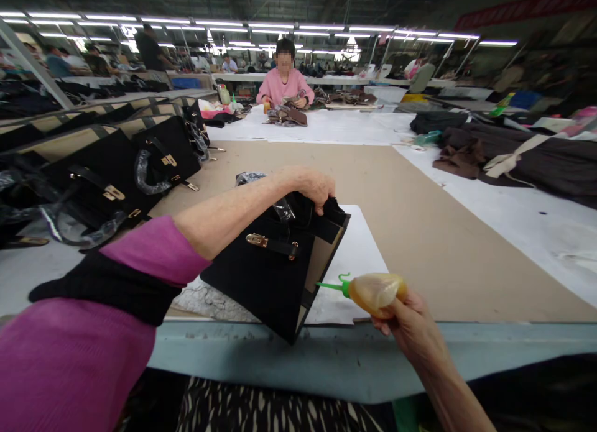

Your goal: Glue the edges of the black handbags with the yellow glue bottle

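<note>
A black handbag with a gold clasp lies tilted on a white board at the table's near edge. My left hand is closed on the bag's top edge, holding it up. My right hand grips a soft yellowish glue bottle with a green nozzle. The nozzle tip points left at the bag's open tan side, close to it.
Several finished black handbags are lined up at the left. Brown card covers the table's middle. Dark fabric pieces lie at the right. A person in pink works at the far end.
</note>
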`<state>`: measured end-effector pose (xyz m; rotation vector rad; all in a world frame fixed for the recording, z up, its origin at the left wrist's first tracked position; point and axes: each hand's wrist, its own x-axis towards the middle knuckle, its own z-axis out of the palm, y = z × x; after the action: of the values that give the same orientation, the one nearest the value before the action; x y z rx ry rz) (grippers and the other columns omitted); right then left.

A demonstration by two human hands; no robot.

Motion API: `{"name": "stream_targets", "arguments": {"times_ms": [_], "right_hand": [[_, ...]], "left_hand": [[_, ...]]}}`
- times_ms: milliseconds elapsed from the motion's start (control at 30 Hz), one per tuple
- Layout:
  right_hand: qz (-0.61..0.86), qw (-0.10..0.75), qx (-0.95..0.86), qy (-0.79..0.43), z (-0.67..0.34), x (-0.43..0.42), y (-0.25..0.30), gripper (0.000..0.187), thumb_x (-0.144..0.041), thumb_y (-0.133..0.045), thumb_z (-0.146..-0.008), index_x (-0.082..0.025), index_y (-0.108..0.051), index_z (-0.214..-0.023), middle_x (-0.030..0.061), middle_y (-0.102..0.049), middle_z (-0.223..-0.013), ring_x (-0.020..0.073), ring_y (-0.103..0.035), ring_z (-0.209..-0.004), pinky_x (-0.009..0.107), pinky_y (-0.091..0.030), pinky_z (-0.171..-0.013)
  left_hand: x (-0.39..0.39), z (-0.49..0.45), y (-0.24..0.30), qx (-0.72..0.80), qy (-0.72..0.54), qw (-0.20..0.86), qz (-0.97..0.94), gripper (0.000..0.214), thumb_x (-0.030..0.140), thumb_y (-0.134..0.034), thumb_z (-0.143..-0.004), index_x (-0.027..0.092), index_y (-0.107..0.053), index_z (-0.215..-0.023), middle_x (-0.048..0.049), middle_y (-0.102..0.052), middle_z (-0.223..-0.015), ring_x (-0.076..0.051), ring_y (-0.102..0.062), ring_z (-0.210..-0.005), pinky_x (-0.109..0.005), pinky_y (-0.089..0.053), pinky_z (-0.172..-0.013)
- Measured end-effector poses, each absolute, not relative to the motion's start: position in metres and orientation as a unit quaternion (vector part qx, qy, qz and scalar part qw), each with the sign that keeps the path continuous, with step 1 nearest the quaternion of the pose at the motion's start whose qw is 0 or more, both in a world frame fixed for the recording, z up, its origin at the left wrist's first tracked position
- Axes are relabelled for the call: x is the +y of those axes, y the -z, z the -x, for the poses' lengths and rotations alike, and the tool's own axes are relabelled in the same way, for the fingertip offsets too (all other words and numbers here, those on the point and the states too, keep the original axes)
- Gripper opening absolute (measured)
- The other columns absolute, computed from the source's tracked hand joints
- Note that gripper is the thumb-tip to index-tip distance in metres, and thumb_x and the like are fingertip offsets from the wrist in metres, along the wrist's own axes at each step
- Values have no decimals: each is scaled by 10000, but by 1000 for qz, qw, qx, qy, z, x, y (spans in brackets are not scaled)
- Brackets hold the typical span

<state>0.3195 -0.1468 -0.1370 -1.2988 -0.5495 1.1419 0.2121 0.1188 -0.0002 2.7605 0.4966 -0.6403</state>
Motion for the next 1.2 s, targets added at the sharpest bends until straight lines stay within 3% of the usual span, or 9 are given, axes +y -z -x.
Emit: {"name": "stream_targets", "arguments": {"times_ms": [400,633,833,1200], "right_hand": [[547,592,-246,-538,-300,-161,142,367,-418,-740,-649,-123,-618,-828,37,-564,-576,121,-484,-384,178,-343,-310],[503,658,-182,-530,-302,-151,139,373,-345,-780,-616,-138,-597,-866,44,-582,-653,94,-446,-413,177,-341,-332],[466,680,-181,-536,-303,-126,139,366,-338,-773,-657,-166,-595,-925,55,-610,-800,111,-501,-513,191,-400,-395],[443,660,-157,-586,-314,-121,137,360,-310,-801,-623,-177,-626,-907,77,-626,-866,162,-565,-639,231,-475,-513]], "left_hand": [[91,-191,-22,175,175,90,-965,275,165,-622,-674,176,-675,-943,-8,-672,-829,-156,-559,-760,-254,-394,-683],[74,-159,-59,181,109,0,-977,219,187,-568,-707,185,-670,-900,-9,-625,-765,-155,-550,-784,-254,-365,-701],[64,-129,-84,227,50,-79,-970,185,162,-499,-739,170,-641,-857,-27,-595,-722,-149,-543,-759,-247,-352,-669],[49,-115,-30,235,-8,-143,-961,223,101,-416,-761,199,-586,-866,-42,-597,-808,-188,-580,-770,-271,-391,-612]]}}
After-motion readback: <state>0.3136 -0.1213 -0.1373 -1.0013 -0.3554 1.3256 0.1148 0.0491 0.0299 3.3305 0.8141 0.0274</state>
